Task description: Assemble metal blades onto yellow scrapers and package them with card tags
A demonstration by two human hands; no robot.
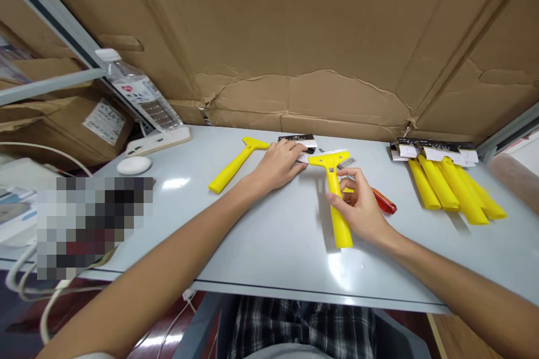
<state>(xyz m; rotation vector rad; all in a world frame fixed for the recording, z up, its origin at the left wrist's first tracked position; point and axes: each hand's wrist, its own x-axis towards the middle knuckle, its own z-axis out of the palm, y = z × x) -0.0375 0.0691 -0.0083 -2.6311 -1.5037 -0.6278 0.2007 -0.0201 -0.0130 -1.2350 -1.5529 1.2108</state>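
My right hand (pixel 357 199) is closed around the handle of a yellow scraper (pixel 340 224), lifted over the table with its wide head pointing away from me. My left hand (pixel 278 165) rests with outstretched fingers on a black-and-white packaging card (pixel 301 139). Its fingertips are close to the left corner of the scraper head; whether they touch it is unclear. Another yellow scraper (pixel 231 168) lies left of that hand. Behind my right hand are a red-handled tool (pixel 383 202), partly hidden, and a small grey metal piece (pixel 347 163).
Several yellow scrapers with header cards (pixel 463 190) lie at the right. On the left are a white oval object (pixel 133 165), a phone (pixel 160 141) and a leaning plastic bottle (pixel 141 92). Cardboard (pixel 303 39) walls off the back of the grey table (pixel 261 241).
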